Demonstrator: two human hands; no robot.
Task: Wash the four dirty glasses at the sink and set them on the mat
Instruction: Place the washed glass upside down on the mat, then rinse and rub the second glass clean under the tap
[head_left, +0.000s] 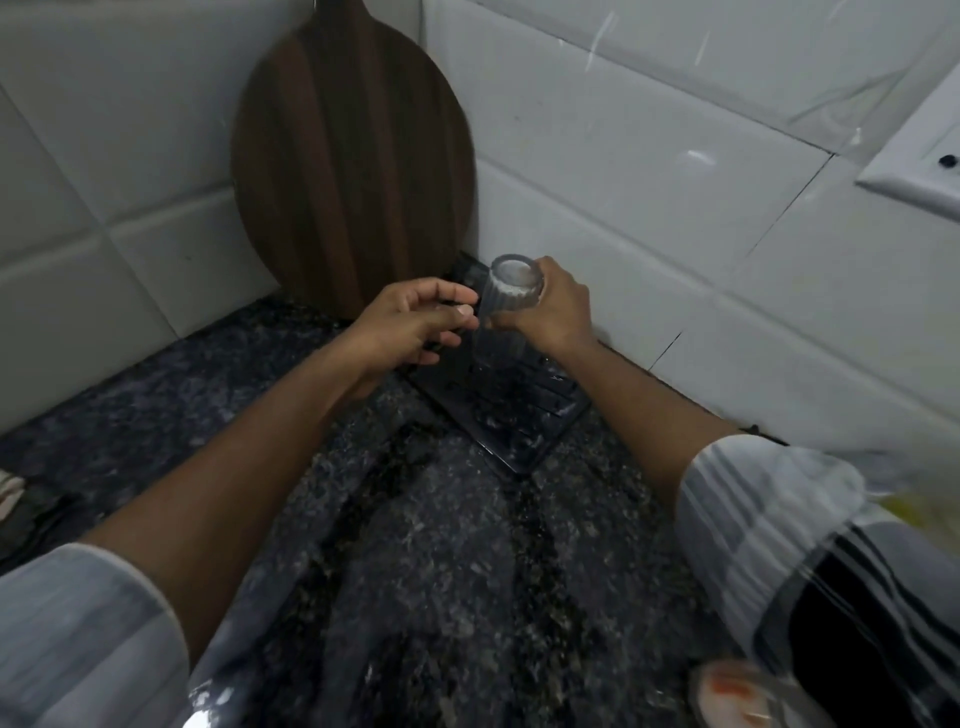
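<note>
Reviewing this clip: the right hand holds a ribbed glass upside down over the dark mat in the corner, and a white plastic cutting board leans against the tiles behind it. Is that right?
Not quite. The cutting board is dark brown wood, not white plastic, as the head view shows. The rest stands: the right hand holds the ribbed glass upside down over the dark mat in the corner, the board leaning against the tiles behind.

The surface (441, 545) is dark speckled granite, black flecked with grey. Walnut-brown cutting board (353, 171) with darker stripes, plain white wall tiles (649, 171), black ridged mat (524, 415), clear ribbed glass (506, 306), grey-and-white striped sleeves (769, 509).
</note>
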